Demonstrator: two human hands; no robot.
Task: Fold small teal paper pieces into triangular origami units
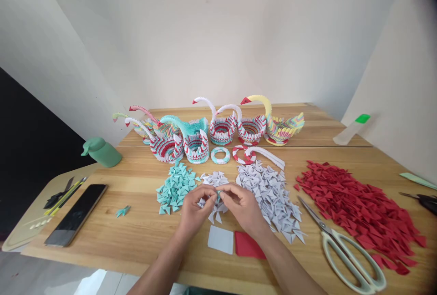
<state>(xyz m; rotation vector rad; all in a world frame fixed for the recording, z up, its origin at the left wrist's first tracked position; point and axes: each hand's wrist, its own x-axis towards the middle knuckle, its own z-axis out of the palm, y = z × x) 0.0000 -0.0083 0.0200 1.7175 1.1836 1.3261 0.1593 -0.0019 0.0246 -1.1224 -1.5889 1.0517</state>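
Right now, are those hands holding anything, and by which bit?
The left hand and right hand pinch a small teal paper piece between them. They cover most of it, so I can't tell which bit each grips.

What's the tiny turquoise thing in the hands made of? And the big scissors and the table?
Turquoise piece: probably matte paper; it's mostly covered, but its colour matches the pile of folded triangles.
Scissors: thin grey blades look like metal; the thick, smooth, pale handles are likely plastic.
Table: smooth wood, or wood-look, with grain lines.
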